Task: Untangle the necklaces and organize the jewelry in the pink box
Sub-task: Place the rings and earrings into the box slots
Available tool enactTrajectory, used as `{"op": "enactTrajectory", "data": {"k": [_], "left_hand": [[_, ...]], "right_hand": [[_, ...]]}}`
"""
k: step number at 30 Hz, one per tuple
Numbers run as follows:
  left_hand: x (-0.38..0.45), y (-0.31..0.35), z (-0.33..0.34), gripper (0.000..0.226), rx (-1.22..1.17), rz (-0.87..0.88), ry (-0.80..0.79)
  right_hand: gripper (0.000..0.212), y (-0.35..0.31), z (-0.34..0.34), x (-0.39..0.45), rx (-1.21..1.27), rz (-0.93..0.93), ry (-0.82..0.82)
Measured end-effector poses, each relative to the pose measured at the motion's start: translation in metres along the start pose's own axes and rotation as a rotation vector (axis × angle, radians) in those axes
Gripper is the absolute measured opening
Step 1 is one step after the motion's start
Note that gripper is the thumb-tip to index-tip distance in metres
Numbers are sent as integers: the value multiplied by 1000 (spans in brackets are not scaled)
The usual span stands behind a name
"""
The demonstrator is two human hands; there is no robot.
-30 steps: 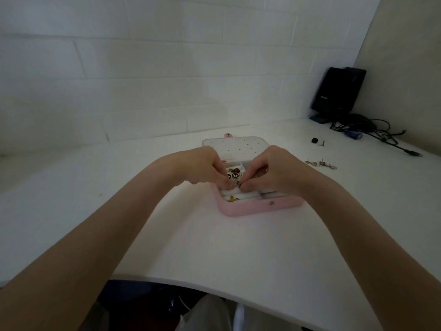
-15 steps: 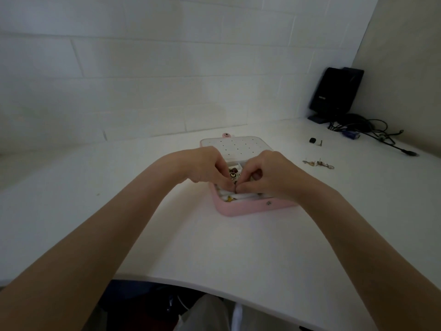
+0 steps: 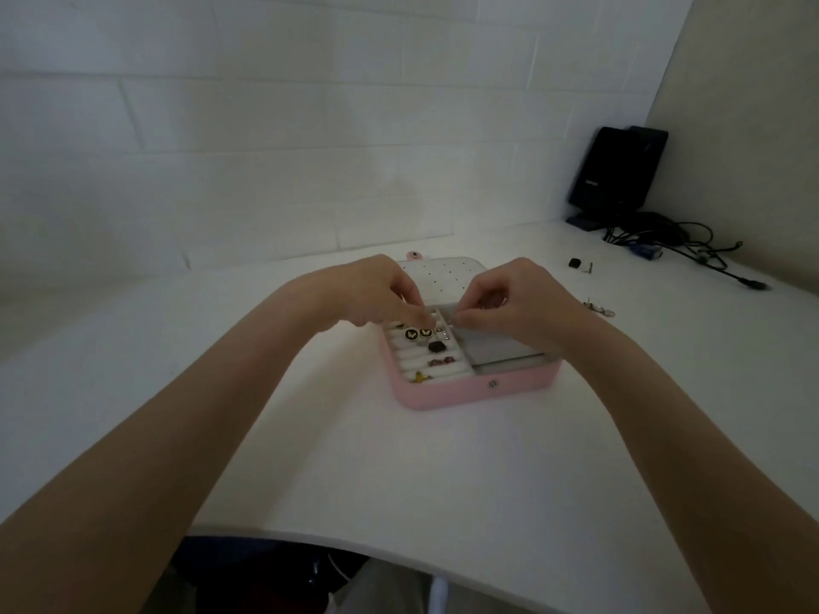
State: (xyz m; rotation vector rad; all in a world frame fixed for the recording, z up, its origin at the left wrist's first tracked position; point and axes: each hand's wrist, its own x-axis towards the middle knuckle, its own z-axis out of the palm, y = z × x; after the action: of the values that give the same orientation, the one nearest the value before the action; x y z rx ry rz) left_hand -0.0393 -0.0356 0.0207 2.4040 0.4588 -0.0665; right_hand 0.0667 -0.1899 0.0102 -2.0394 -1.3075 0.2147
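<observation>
- surface (image 3: 443, 471), white with a curved near edge, meets a pale block wall; black device (image 3: 618, 170) and cables in the far right corner.
- open pink rectangular jewelry box (image 3: 469, 389) lies mid-surface.
- left hand (image 3: 368, 294) and right hand (image 3: 509, 303) have drawn apart since earlier; curled fingers pinch something too fine to tell.

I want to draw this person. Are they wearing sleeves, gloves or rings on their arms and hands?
No sleeves, gloves, watch or bracelets show: both forearms are bare right to the frame's edge. The left hand and right hand show no rings that I can make out.
</observation>
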Motion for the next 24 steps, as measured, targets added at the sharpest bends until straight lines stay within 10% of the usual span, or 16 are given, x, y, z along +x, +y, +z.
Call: {"op": "enactTrajectory", "data": {"k": [10,24], "left_hand": [[66,55,14,16,141,272,-68],[108,66,39,17,190,340,-118]], "right_hand": [[28,78,-49,15,-284,339,326],[19,124,-55,14,-467,321,120]]}}
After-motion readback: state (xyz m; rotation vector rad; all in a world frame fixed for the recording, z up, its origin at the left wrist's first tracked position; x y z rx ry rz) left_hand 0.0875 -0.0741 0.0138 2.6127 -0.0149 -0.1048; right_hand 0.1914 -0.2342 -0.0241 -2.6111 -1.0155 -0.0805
